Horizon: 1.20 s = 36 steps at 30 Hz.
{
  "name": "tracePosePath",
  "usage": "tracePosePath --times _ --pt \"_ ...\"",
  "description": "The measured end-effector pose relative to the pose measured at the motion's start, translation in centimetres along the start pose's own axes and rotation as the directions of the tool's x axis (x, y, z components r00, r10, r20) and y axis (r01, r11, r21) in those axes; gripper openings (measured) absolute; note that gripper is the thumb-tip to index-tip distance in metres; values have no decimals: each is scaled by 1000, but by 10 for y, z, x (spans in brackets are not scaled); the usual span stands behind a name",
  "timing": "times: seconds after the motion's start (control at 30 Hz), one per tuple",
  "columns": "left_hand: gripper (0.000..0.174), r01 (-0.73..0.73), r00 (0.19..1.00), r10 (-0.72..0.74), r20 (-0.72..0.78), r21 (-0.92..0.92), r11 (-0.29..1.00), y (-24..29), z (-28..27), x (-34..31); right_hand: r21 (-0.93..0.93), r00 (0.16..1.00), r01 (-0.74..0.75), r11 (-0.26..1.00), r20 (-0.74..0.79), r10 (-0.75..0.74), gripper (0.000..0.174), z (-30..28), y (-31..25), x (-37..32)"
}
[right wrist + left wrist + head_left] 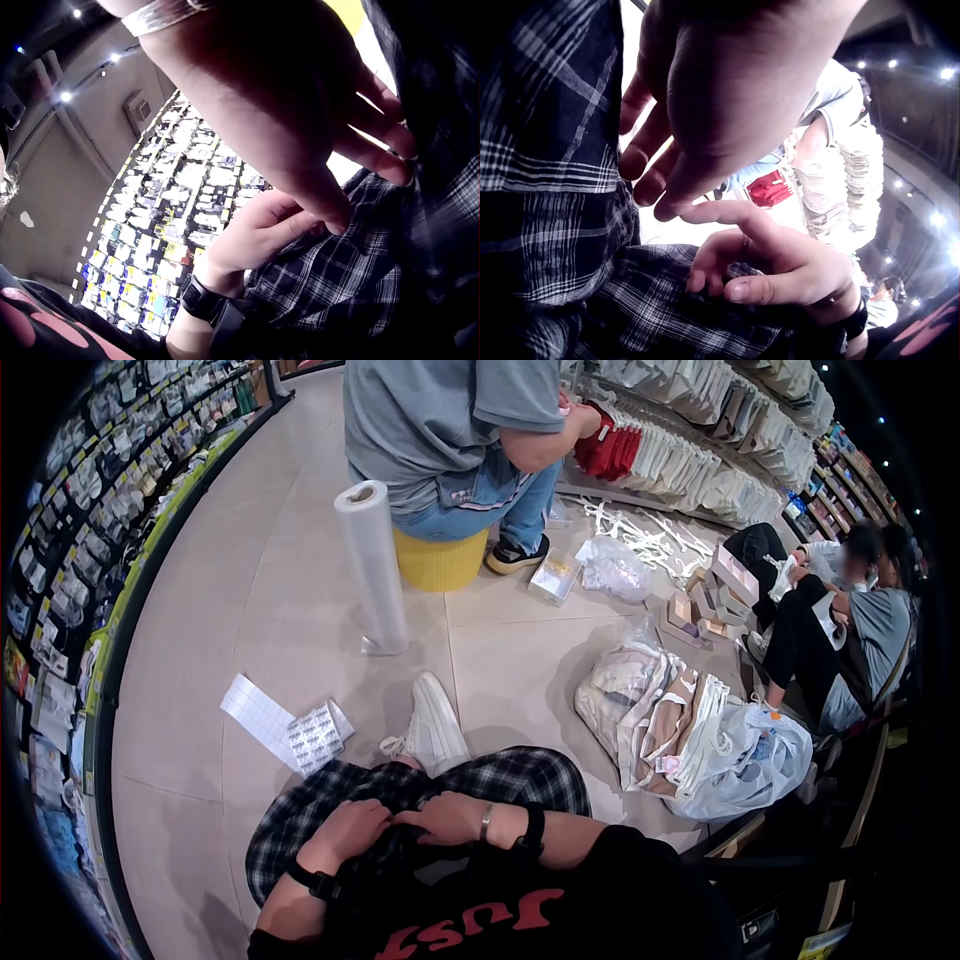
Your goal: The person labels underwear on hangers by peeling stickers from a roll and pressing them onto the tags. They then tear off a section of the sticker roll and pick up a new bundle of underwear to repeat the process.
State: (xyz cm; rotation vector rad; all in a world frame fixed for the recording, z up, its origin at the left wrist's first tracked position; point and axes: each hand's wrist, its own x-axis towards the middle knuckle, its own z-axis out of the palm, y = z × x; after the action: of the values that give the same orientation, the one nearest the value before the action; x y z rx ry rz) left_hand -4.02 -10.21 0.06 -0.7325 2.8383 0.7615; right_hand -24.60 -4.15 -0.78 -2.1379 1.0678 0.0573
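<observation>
Both hands are over the wearer's lap, above black-and-white plaid cloth. The left hand has its fingers loosely bent, nothing between them; in the left wrist view its fingers hang relaxed near the plaid cloth. From the other side comes the right hand, its index finger reaching to the left hand's fingertips. The right wrist view shows the right hand's fingers spread loosely against the plaid cloth, holding nothing. A white shoe stands on the floor ahead of the lap.
Label sheets lie left of the shoe. A clear plastic roll stands upright beside a person on a yellow stool. Bagged garments, small boxes and white hangers lie right. Another person sits beyond; shelves line the left.
</observation>
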Motion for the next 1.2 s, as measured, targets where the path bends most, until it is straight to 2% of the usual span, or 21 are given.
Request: tracePosePath --times 0.63,0.9,1.0,1.2 --pt "13 10 999 -11 -32 -34 999 3 -4 -1 -3 1000 -5 1000 11 5 48 -5 -3 -3" --pt "15 12 999 -14 -31 -63 998 0 -2 -2 -21 995 50 999 -83 -52 47 8 5 2" --pt "16 30 999 -32 -33 -67 997 2 -3 -2 -4 1000 22 1000 -21 -23 47 -3 -2 -2" --pt "17 32 999 -34 -27 -71 997 2 -4 -2 -12 999 20 1000 -26 -20 47 -2 -1 -2"
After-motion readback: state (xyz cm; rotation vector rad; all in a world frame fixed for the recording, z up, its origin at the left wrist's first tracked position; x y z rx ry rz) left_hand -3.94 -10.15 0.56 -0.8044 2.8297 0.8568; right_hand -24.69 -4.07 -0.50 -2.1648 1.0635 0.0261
